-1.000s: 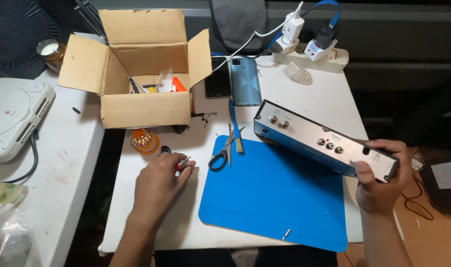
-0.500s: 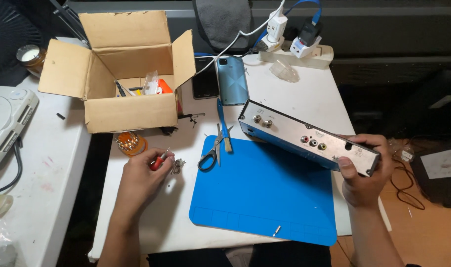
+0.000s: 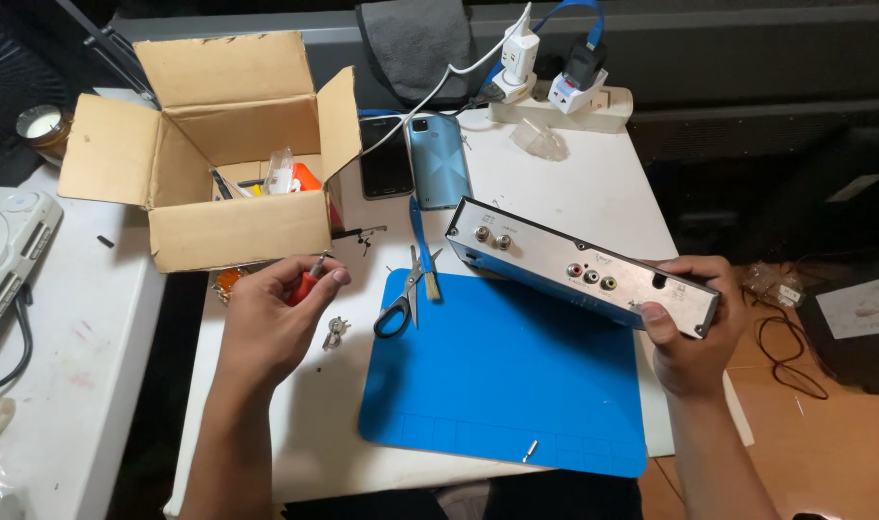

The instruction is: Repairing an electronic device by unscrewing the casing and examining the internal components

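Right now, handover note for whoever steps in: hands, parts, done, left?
Left hand: closed on a small red-handled screwdriver, raised over the white table beside the cardboard box.
Right hand: grips the right end of the set-top box, tilted so its rear connector panel faces up, over the blue mat.
Parts: scissors and a brush at the mat's top-left corner; one loose screw near the mat's front edge; a small metal piece on the table.
Done: tool picked up, box held.
Left: case looks closed; tool not yet on it.
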